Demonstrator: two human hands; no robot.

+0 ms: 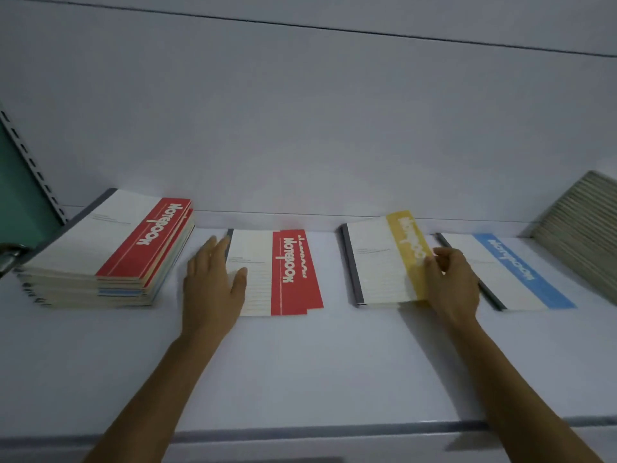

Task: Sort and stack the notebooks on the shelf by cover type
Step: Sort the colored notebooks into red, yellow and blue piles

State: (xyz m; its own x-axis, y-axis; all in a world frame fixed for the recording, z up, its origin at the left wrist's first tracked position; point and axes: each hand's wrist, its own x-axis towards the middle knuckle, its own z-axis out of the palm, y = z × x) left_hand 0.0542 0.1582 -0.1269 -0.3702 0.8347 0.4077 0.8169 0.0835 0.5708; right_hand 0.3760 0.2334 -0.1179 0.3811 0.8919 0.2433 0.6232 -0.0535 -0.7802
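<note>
On the white shelf (pixel 300 362) a mixed stack of notebooks (pixel 110 255) with a red-striped cover on top sits at the left. Two red-striped notebooks (pixel 287 272) lie stacked in the middle. My left hand (pixel 210 282) rests flat on their left edge, fingers straight. Right of them lies a yellow-striped notebook (pixel 384 262) with its right side raised off the shelf. My right hand (pixel 450 282) pinches its right edge. A blue-striped notebook (pixel 510 272) lies flat further right, partly behind my right hand.
A leaning pile of grey-edged notebooks (pixel 581 232) stands at the far right. A green panel with a slotted upright (pixel 30 168) bounds the shelf on the left. The white back wall (pixel 300 128) rises behind the notebooks. The shelf's front edge (pixel 300 432) runs below my forearms.
</note>
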